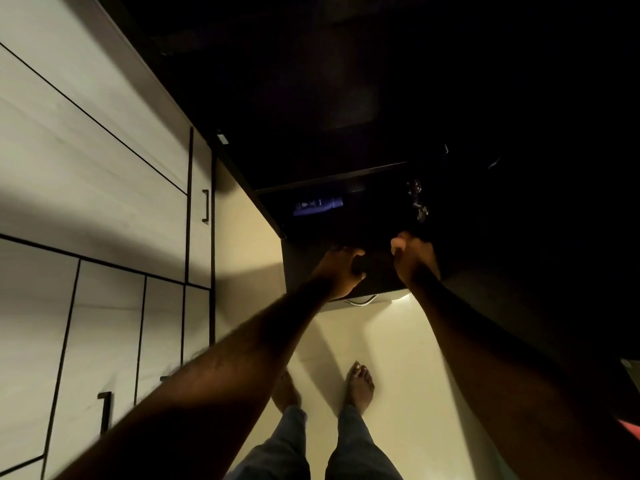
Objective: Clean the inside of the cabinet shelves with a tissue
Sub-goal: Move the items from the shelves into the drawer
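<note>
Nearest, at 6 o'clock: two blue-grey trouser legs [284, 445] and two bare feet [360, 386] on a pale cream floor [398, 341].

Both bare forearms reaching up toward 12 o'clock, ending near centre frame.

Left hand [341, 271]: fingers and thumb curled round the upper edge of a dark, flat front panel [381, 277]; firm wrap, little gap visible.

Right hand [414, 258]: just at 3 o'clock of the left, apart from it, fingers bunched tight at the same panel edge. Cannot tell whether anything lies inside the curl; too dark.

Thin curved silver metal handle [363, 301] showing just below the panel, at its 6 o'clock.

Beyond the hands, the dark cabinet [346, 116], filling 12 to 3 o'clock, interior almost black. Thin horizontal shelf edge [332, 178] crossing above the hands.

Under that edge, at 11 o'clock of the left hand: a blue cylindrical bottle with pale label [317, 206], lying on its side.

At 12 o'clock of the right hand: small glinting metal pieces [417, 202], shape unclear.

From 7 to 11 o'clock: pale wood-grain wardrobe fronts [86, 168] with black seams and black bar handles [205, 206].
</note>
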The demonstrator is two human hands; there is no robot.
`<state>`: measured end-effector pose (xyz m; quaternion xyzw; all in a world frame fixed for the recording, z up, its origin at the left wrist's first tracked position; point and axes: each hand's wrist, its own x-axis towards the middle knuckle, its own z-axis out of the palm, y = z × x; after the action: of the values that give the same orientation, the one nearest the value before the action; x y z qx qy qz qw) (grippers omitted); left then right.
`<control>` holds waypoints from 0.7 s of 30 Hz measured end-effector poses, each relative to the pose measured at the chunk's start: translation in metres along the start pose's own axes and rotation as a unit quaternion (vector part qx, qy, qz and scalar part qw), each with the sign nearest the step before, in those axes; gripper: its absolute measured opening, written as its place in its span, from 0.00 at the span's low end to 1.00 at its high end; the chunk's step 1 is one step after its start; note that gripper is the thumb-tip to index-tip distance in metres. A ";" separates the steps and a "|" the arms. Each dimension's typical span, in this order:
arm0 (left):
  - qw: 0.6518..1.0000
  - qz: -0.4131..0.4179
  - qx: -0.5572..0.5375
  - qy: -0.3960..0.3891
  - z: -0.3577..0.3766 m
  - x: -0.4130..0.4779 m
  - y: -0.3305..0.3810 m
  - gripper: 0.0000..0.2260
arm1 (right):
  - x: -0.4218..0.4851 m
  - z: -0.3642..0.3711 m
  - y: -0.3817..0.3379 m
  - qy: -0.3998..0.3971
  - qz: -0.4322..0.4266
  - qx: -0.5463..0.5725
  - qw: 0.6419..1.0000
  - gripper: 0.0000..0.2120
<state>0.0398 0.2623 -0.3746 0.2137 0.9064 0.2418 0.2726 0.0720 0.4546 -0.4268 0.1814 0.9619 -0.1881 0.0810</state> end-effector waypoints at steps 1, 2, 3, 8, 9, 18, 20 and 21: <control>1.000 0.000 0.000 0.001 0.001 0.000 -0.001 0.24 | 0.000 0.000 0.000 0.000 0.003 -0.001 1.000 0.13; 1.000 0.001 -0.001 0.001 0.002 0.000 -0.001 0.23 | 0.000 0.001 0.001 0.001 0.003 -0.002 1.000 0.13; 1.000 0.003 0.001 0.002 0.003 0.001 -0.001 0.23 | -0.001 0.000 0.000 0.001 0.007 0.000 1.000 0.13; 1.000 -0.006 -0.003 -0.003 0.006 0.001 -0.004 0.23 | -0.002 0.001 -0.002 0.005 0.016 -0.004 1.000 0.13; 1.000 -0.006 -0.001 -0.004 0.007 0.001 -0.005 0.23 | -0.004 0.000 -0.003 0.008 0.026 -0.009 1.000 0.14; 0.999 -0.047 -0.023 0.006 -0.001 0.002 -0.014 0.24 | -0.013 -0.002 -0.023 0.209 -0.024 -0.061 0.976 0.20; 0.997 -0.064 -0.039 0.012 -0.005 0.002 -0.019 0.23 | -0.013 -0.001 -0.036 0.234 -0.061 -0.032 0.970 0.18; 0.996 -0.070 -0.045 0.014 -0.006 0.003 -0.022 0.23 | -0.012 0.000 -0.043 0.227 -0.079 -0.005 0.971 0.18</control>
<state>0.0281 0.2444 -0.3832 0.1337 0.9111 0.2658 0.2853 0.0669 0.4133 -0.4096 0.1419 0.9674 -0.1427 -0.1540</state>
